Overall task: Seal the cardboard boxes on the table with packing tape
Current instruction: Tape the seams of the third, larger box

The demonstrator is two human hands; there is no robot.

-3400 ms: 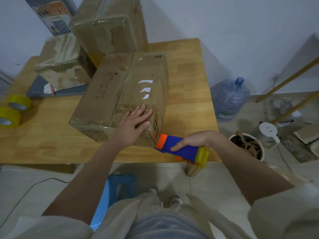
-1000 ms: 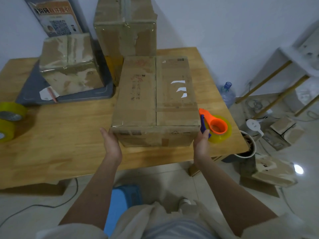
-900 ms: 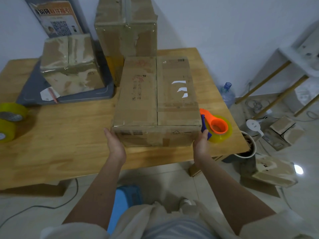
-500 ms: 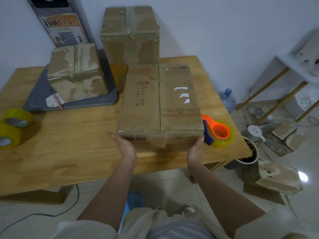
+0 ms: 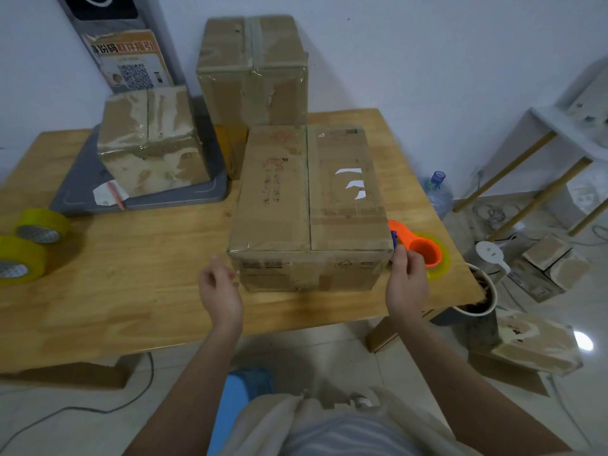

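The big cardboard box lies flat on the wooden table, near the front edge. Its two top flaps meet in a line down the middle. I cannot tell if clear tape covers that line yet.

The left hand is just beside the box's near left corner. Its fingers are loosely curled and it holds nothing. It looks a tiny bit away from the box, not touching.

The right hand is at the near right corner, right next to the tape dispenser. That is the orange and blue tool with a yellow roll, and it sits on the table touching the box's right side. The fingers are bent close to its handle, but I cannot tell if they grip it.

I think the box is now lined up, and the step is getting the tape tool. The next move needs a firm grip on the handle. Then the tape should start on the near side wall and run along the middle line.

Two more taped boxes stand at the back. Two spare tape rolls sit far left.
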